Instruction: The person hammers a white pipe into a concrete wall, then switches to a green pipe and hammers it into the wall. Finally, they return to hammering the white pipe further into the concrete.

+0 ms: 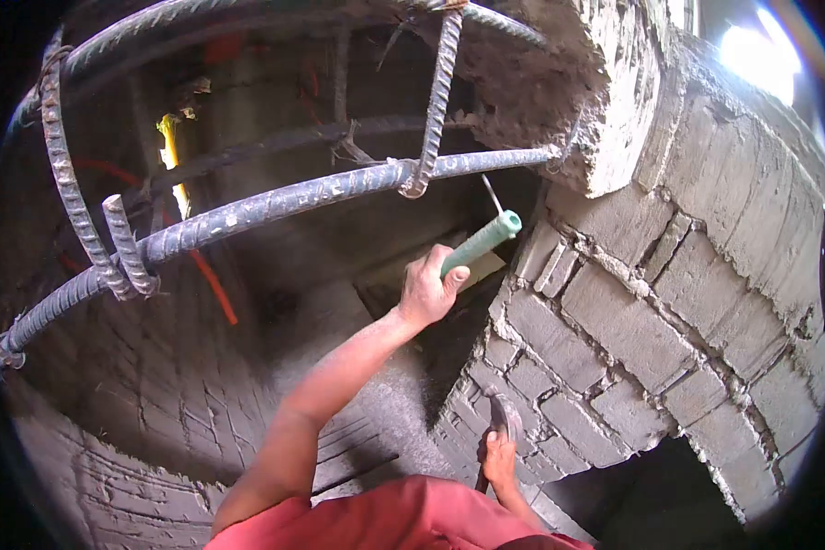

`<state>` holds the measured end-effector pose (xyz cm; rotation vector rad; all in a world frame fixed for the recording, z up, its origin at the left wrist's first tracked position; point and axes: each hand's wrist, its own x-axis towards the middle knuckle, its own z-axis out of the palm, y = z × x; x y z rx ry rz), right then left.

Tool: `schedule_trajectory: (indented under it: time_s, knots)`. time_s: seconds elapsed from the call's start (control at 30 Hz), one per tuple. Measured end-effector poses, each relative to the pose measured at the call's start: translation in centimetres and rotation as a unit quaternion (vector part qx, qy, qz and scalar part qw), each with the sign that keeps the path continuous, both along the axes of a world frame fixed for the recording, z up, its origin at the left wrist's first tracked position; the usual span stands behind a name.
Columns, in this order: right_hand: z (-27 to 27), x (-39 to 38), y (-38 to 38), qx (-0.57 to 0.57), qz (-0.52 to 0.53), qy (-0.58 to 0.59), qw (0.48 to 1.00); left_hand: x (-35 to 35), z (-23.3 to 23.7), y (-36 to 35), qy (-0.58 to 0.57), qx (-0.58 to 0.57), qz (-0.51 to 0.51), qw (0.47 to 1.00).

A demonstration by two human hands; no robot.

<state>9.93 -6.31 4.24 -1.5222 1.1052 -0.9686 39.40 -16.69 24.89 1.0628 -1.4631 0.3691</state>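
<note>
My left hand (428, 291) is stretched forward, its fingers wrapped round a green tube-like handle (482, 244). The handle slants up to the right, and its round end shows a hole. A thin pale rod (492, 194) stands out behind that end. Lower down, near my body, my right hand (501, 461) grips a hammer (506, 415) just below its metal head. The hammer overlaps the lower edge of the block wall (625, 325) in this view.
Ribbed steel bars (280, 203) cross overhead in front of me, tied to upright bars. A rough concrete column (625, 101) juts down at the upper right. An orange tube (213, 287) hangs at left, near a yellow strip (169, 142). A dark opening (646, 500) lies below the wall.
</note>
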Motion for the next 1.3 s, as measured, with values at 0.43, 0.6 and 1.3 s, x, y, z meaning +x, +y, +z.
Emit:
schedule_trajectory:
  time_s: [0.43, 0.6, 1.3]
  knots:
    - [24.7, 1.8, -1.5, -0.212, -0.005, -0.398, 0.893, -12.6, 7.0, 0.8, 0.153, -0.036, -0.189, 0.969]
    - [19.0, 1.1, -4.0, -0.352, 0.017, -0.330, 0.875, -13.7, 7.7, 0.9, 0.308, 0.070, -0.411, 0.855]
    - [40.2, 0.1, -8.6, -0.507, -0.013, -0.033, 0.861, -17.3, 12.6, 0.3, 0.483, 0.068, -0.410, 0.771]
